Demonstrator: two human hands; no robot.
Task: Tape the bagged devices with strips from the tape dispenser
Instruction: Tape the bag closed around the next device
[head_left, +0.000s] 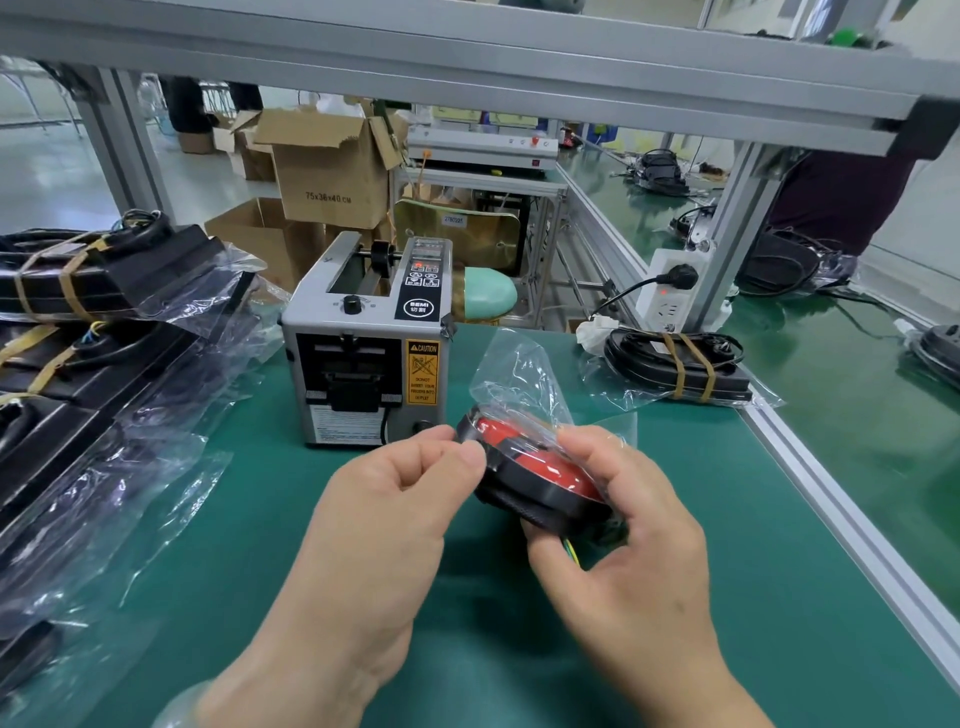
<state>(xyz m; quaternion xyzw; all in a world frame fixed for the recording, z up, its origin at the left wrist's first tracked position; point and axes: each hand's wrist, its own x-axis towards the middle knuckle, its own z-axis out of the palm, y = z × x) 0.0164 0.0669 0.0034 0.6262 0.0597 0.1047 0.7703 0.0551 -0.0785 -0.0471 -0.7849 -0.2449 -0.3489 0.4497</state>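
- Centre frame: the right hand (623, 519) grips the bagged device (535, 467), and the left hand (395, 499) pinches the bag at its left rim.
- Step, likely: gathering the loose bag flap.
- Next: pull a strip from the tape dispenser (369, 353), just above.

A round black-and-red device (540, 467) in a clear bag sits tilted over the worktop's (311, 597) middle, gripped by the right hand (623, 519), its edge pinched by the left hand (395, 499). The grey tape dispenser (363, 358) stands upright toward the far edge. Other bagged devices (104, 322) pile along the left edge; a single bagged device (680, 369) lies by the right edge.
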